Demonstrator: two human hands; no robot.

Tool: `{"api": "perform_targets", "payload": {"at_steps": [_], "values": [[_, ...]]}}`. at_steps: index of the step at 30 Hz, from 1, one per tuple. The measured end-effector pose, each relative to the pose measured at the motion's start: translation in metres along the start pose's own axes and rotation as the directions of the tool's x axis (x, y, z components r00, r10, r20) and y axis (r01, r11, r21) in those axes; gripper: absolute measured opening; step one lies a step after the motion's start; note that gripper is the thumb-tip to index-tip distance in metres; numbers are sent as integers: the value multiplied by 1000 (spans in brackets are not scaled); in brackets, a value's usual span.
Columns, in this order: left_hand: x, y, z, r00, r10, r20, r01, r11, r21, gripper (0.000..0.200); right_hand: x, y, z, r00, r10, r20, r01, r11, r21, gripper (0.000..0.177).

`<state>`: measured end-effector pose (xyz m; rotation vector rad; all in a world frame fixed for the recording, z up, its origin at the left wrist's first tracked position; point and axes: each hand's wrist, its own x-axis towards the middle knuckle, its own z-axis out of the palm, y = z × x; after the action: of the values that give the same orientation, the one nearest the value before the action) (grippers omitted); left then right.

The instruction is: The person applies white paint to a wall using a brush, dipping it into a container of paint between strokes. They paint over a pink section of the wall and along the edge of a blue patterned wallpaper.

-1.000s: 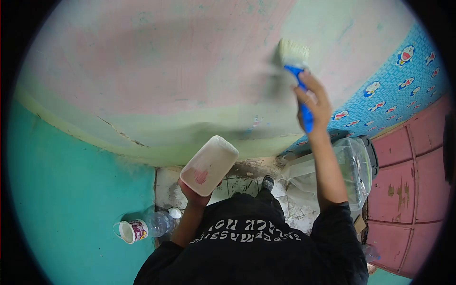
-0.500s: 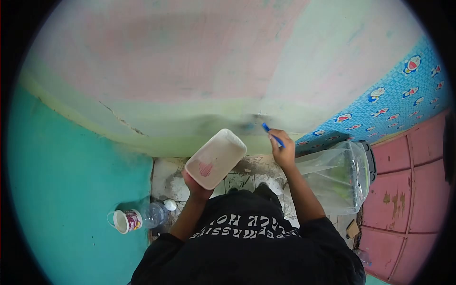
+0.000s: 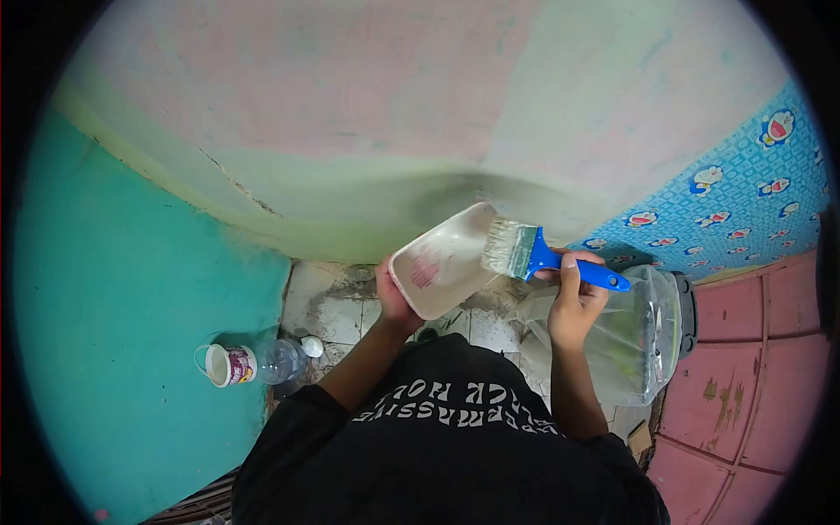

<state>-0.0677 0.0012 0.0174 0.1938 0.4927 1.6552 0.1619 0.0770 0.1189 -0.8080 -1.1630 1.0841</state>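
Note:
My left hand (image 3: 391,293) grips a white rectangular plastic tub (image 3: 442,261) from below; the tub is tilted, and a pinkish-red smear shows on its side. My right hand (image 3: 573,302) holds a paintbrush (image 3: 535,254) by its blue handle. The pale bristles point left and rest at the tub's right rim. Both hands are in front of a wall (image 3: 350,105) with patchy pale pink and light green paint.
On the tiled floor (image 3: 337,311) by the teal wall (image 3: 114,289) lie a clear plastic bottle (image 3: 278,360) and a small white pot (image 3: 223,365). A large clear water jug (image 3: 643,337) lies at right, beside a blue cartoon-print wall covering (image 3: 744,210) and a red panelled surface (image 3: 752,367).
My right hand has come down from high on the wall and brought the brush to the tub. My left hand has raised and tilted the tub toward the brush.

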Motion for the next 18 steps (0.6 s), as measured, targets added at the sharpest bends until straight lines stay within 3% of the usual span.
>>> {"api": "perform_targets", "payload": {"at_steps": [6,9,13,17,18], "values": [[2,-42,39,1000,-2,-18,3,998,64,73,-9,1,-11,991,-6,135,26,989,-149,6],[-2,-60,56,1000,7,16,-9,997,72,73,-9,-14,-16,973,-48,225,152,870,-469,9],[-11,-85,58,1000,26,11,-27,990,138,74,-15,-18,-22,957,-17,290,153,878,-454,9],[-23,-110,50,1000,4,-13,-3,997,82,75,-26,-4,-39,943,62,327,3,981,-195,10],[-27,-114,49,1000,19,-6,-18,997,82,75,-22,0,-47,929,91,360,-10,975,-220,6]]}}
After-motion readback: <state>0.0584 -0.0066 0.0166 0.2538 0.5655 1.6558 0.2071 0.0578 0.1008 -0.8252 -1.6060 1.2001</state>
